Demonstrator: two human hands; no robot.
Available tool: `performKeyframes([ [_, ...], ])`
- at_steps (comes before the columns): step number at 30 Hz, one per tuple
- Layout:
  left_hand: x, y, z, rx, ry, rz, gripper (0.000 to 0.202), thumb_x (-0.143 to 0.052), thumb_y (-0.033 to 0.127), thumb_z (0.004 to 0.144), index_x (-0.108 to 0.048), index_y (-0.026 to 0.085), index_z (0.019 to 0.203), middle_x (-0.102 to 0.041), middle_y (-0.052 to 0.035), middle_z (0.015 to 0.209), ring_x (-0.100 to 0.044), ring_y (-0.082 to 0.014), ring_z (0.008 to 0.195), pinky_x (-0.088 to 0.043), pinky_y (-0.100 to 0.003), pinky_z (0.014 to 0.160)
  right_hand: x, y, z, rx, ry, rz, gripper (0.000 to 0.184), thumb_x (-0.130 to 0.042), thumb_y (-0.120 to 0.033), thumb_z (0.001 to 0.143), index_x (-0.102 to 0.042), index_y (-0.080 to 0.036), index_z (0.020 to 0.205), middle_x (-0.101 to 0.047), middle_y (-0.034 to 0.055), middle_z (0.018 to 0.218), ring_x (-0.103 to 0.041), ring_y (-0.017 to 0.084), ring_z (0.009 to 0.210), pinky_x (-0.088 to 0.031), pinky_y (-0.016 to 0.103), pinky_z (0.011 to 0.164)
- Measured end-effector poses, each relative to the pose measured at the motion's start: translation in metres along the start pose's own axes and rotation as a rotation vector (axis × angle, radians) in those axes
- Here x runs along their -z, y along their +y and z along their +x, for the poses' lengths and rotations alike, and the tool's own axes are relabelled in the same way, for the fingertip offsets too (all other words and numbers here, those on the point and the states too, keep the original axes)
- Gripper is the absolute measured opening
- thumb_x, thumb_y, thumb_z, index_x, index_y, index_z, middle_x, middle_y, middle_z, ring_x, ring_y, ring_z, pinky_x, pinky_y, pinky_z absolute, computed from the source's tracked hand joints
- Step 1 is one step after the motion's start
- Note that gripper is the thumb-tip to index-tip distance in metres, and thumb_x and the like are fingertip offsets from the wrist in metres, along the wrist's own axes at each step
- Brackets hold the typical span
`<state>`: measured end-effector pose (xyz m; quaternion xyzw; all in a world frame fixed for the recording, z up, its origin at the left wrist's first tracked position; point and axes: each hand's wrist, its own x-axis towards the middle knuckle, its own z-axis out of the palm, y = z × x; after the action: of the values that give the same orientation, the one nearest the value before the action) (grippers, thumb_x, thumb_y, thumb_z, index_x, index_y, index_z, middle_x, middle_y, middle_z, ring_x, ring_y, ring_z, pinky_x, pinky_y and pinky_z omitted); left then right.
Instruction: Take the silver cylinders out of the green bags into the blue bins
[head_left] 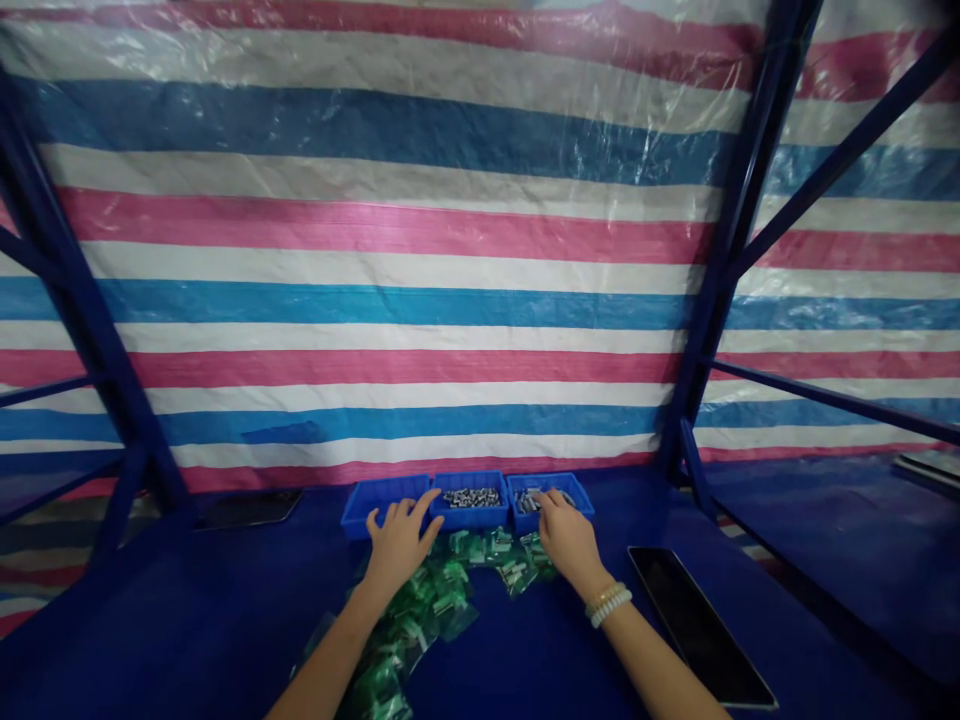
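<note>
My left hand [403, 543] hovers at the front of the left blue bin [360, 527], fingers spread, with nothing seen in them. Its index finger reaches toward the middle blue bin [471, 518], where many small metal parts [472, 497] lie. At the right blue bin [577, 507], my right hand [568, 537] dips its bent, closed fingers among small silvery pieces [527, 500]; whatever they pinch is hidden. Green-tinted clear plastic packets [442, 590] with small pieces inside spread in a curve below the bins and beside my left forearm.
A black tablet-like slab [697, 625] lies right of my right forearm. Another dark flat device [249, 508] rests at the back left of the blue table [517, 660]. Blue metal posts [720, 290] rise on both sides before a striped plastic sheet [420, 230].
</note>
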<state>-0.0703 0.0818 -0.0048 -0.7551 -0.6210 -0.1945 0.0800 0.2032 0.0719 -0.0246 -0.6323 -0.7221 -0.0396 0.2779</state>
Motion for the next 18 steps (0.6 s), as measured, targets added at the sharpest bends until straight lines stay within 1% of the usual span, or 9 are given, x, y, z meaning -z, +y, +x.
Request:
performKeyframes([
  [2,-0.003,-0.003,0.000,-0.061,-0.006,-0.007,0.034,-0.042,0.039,0.097,-0.056,0.034,0.128,-0.065,-0.0075,0.107,-0.056,-0.0280,0.105,-0.022,-0.061,0.100,0.001,0.000,0.000,0.018,-0.034,-0.020,0.031,-0.045,-0.005,0.087,-0.065,-0.017,0.108,-0.066,0.0101,0.102,-0.065,0.021,0.085,-0.046,0.027,0.069],
  [4,-0.005,-0.006,0.000,-0.108,0.006,-0.006,0.031,-0.041,0.036,0.097,-0.060,0.033,0.121,-0.064,-0.0072,0.107,-0.055,-0.0272,0.105,-0.021,-0.060,0.101,0.000,0.000,0.001,0.045,-0.037,-0.008,0.028,-0.045,-0.004,0.087,-0.066,-0.017,0.101,-0.067,0.0094,0.096,-0.065,0.022,0.087,-0.046,0.027,0.072],
  [8,-0.006,-0.010,0.001,-0.143,-0.014,-0.001,0.027,-0.041,0.031,0.097,-0.063,0.031,0.113,-0.063,-0.0063,0.104,-0.055,-0.0251,0.103,-0.022,-0.057,0.101,-0.006,0.004,0.002,0.074,-0.009,0.053,0.023,-0.045,-0.009,0.089,-0.066,-0.017,0.091,-0.067,0.0086,0.090,-0.064,0.022,0.085,-0.046,0.029,0.075],
  [12,-0.003,-0.012,0.002,-0.154,-0.031,0.003,0.027,-0.039,0.027,0.098,-0.063,0.031,0.110,-0.062,-0.0058,0.104,-0.054,-0.0243,0.104,-0.024,-0.056,0.100,-0.012,0.009,0.002,0.101,0.012,0.121,0.023,-0.046,-0.009,0.089,-0.067,-0.018,0.093,-0.067,0.0087,0.092,-0.063,0.023,0.090,-0.047,0.031,0.081],
  [18,-0.003,-0.019,0.002,-0.204,-0.053,-0.015,0.028,-0.038,0.026,0.098,-0.062,0.032,0.111,-0.060,-0.0051,0.108,-0.054,-0.0238,0.103,-0.024,-0.054,0.100,-0.010,0.013,0.004,0.127,0.007,0.174,0.023,-0.047,-0.007,0.088,-0.067,-0.016,0.095,-0.066,0.0094,0.092,-0.063,0.023,0.091,-0.048,0.033,0.083],
])
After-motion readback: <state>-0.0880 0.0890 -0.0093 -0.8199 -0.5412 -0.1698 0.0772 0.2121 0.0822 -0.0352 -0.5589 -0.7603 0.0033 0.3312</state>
